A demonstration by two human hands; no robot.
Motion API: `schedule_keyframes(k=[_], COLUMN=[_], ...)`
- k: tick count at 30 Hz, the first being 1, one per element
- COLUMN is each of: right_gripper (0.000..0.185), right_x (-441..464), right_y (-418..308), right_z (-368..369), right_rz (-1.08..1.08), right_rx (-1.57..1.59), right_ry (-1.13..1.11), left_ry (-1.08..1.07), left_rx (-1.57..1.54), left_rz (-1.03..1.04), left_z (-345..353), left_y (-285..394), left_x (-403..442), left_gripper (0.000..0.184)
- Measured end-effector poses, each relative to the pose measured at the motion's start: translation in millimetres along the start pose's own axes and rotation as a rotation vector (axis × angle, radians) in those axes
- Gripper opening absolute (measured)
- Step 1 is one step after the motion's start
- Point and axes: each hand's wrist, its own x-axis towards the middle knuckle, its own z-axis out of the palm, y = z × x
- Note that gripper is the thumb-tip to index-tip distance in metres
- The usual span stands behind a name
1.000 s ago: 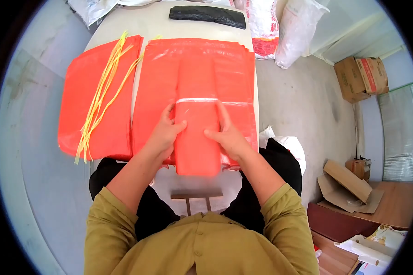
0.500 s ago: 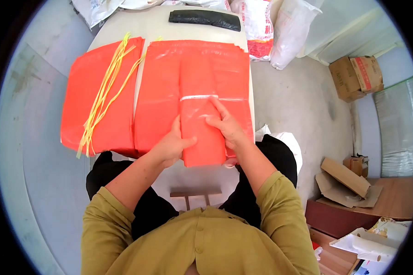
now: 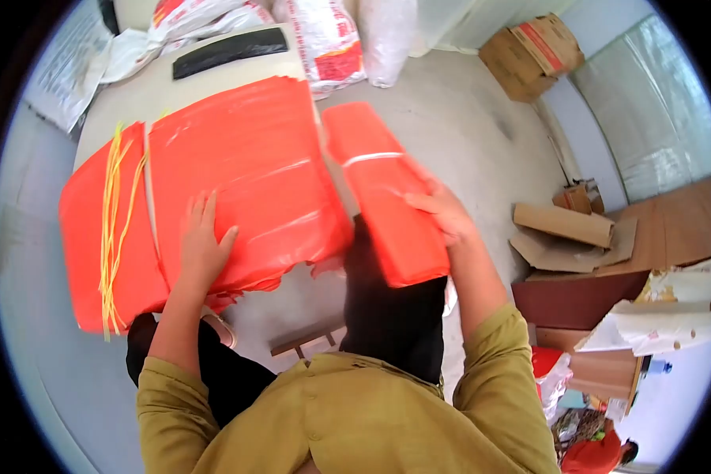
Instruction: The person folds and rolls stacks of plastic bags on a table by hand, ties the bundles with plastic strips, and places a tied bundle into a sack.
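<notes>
A folded bundle of red plastic bags (image 3: 383, 213) with a thin white band around it is in my right hand (image 3: 444, 212). My fingers grip its right side, and it is tilted beyond the right edge of the table, over my leg. My left hand (image 3: 204, 245) lies with fingers stretched out on the near left part of a wide stack of red plastic bags (image 3: 253, 158). Left of it lies another red stack (image 3: 83, 237), with yellow strips (image 3: 110, 229) strung lengthwise across it.
A rolled black plastic bundle (image 3: 229, 53) lies at the table's far end (image 3: 126, 103). Printed white sacks (image 3: 320, 39) stand behind. Cardboard boxes (image 3: 529, 57) and an opened carton (image 3: 569, 229) are to the right. A person in red (image 3: 592, 456) is at the lower right.
My right hand has lifted the banded bundle off the wide stack and carried it right. My left hand has let go of the bundle and moved left onto the stack. The view has turned right.
</notes>
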Motion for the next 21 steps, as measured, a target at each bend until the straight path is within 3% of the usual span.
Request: schedule_keyframes(k=[3,5,8,10,12,14,17,21], right_gripper=[0.088,0.092,0.098,0.099,0.093,0.085,0.082,0.082], right_x=[-58,-95,-140,-160,-169,-178,-186,-190], right_y=[-22,-19,22,61,127,202,264,277], right_z=[-71,-107,-166,-175,-211,-253,-261,-269], right_rz=[-0.140,-0.325,-0.373,-0.238,-0.079,0.304,0.343,0.269], right_rx=[0.016,0.008,-0.060,0.121,0.130,-0.019,-0.066,0.021], right_ry=[0.141,0.192,0.309,0.240,0.330,0.514,0.523,0.513], left_ry=[-0.224,-0.194,-0.173,-0.169,-0.166,-0.171,-0.182,-0.173], left_rx=[0.264,0.259,0.272,0.280,0.284,0.285,0.286,0.274], left_rz=[-0.057,-0.036,-0.021,-0.019,-0.015,-0.010,-0.012,0.012], left_z=[5,12,18,20,21,22,21,24], left_y=[16,13,9,7,6,5,3,-3], left_x=[-2,-3,-5,-5,-6,-5,-6,-5], left_gripper=[0.073,0.072,0.072,0.072,0.072,0.072,0.071,0.072])
